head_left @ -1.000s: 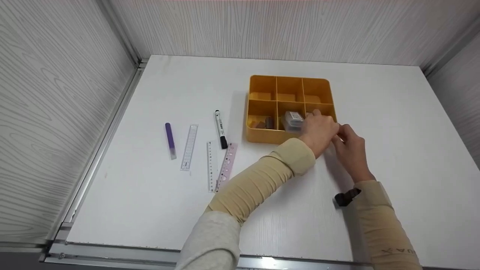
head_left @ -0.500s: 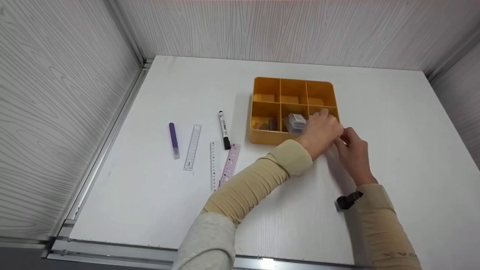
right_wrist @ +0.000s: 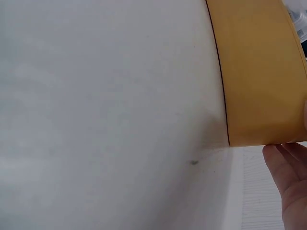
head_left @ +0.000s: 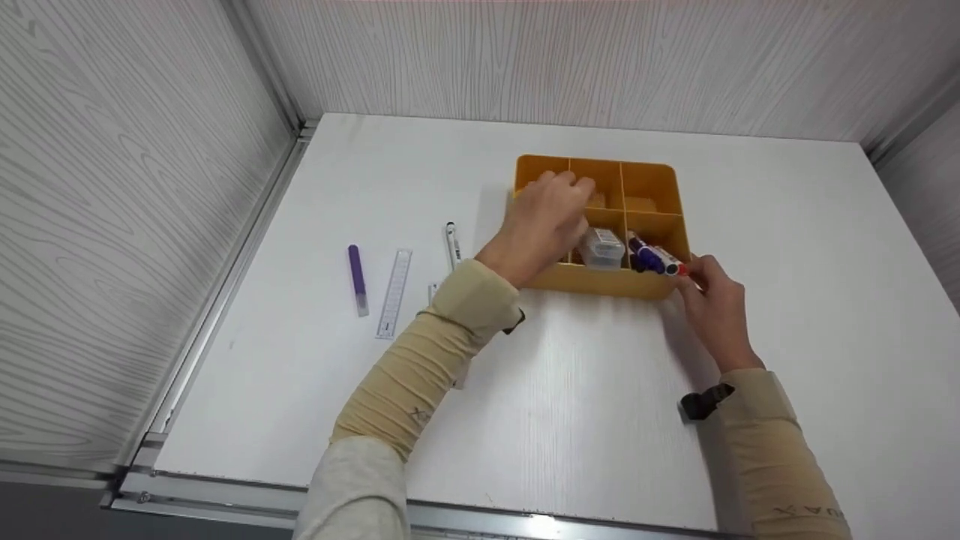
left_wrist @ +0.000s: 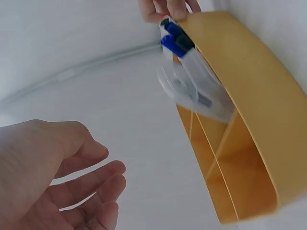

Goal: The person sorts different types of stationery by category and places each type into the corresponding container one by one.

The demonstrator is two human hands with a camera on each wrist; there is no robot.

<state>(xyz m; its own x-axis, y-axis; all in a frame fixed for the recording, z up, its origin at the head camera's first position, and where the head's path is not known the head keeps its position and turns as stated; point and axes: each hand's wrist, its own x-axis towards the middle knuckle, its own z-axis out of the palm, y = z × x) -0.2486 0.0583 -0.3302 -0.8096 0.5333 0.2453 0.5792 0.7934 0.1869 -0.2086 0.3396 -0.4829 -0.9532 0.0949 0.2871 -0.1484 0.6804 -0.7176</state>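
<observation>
A yellow six-compartment organizer box [head_left: 600,283] stands on the white table. My right hand [head_left: 716,307] pinches its near right corner, fingers on the side wall and thumb by the front. My left hand [head_left: 540,223] hangs above the box's left compartments in the head view, hiding part of them. In the left wrist view the left hand's fingers [left_wrist: 103,191] are loosely bent, hold nothing and stay apart from the box. Several markers [head_left: 654,255], one purple and one red-capped, lean in the front right compartment. A clear plastic case [head_left: 603,249] sits in the front middle one.
Left of the box lie a purple pen [head_left: 357,277] with a clear cap, a clear ruler [head_left: 394,292] and a white marker [head_left: 452,244]. My left forearm covers most of the other rulers. Wood-grain panels [head_left: 562,67] close in the back and sides.
My left hand has left the front right compartment and moved left over the box, uncovering the markers there. The right hand stays at the near right corner.
</observation>
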